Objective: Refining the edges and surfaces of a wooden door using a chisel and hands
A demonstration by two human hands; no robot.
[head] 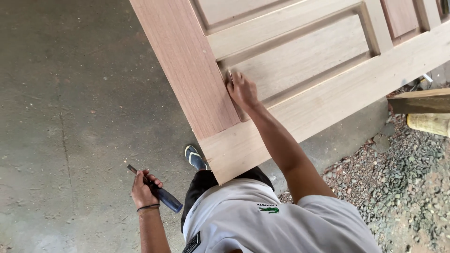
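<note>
A large panelled wooden door lies flat in front of me, its near corner over my legs. My right hand presses on the corner of a recessed panel, fingers bent against the moulding; whether it holds a small piece of something is unclear. My left hand hangs low at my side, closed around the blue handle of a chisel, whose blade points up and to the left over the floor.
Grey concrete floor fills the left. Gravel covers the ground at the right, with a timber beam and a round log end beside it. My sandalled foot stands under the door corner.
</note>
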